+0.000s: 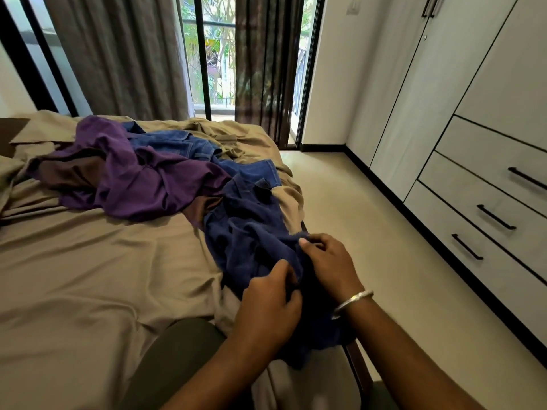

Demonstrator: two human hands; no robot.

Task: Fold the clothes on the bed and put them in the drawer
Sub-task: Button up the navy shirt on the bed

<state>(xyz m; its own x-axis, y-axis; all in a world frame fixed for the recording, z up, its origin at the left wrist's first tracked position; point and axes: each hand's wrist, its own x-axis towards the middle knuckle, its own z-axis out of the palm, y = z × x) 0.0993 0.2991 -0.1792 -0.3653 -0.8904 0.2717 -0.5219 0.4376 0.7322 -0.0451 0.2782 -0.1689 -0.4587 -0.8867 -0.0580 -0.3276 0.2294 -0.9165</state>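
Note:
A crumpled dark blue garment (248, 232) lies at the bed's right edge and hangs over it toward me. My left hand (270, 306) pinches its cloth between thumb and fingers. My right hand (328, 264), with a silver bangle on the wrist, grips the same garment just to the right. Behind it lie a purple garment (133, 179) and blue jeans (183, 143), both unfolded in a heap. The bed (74, 276) has a beige sheet. The white drawers (488, 208) with black handles stand at the right, all closed.
Beige floor (355, 208) runs between the bed and the white wardrobe (414, 99). Grey curtains (124, 54) and a glass balcony door (213, 54) stand behind the bed. A brown pillow corner (9, 134) shows at far left.

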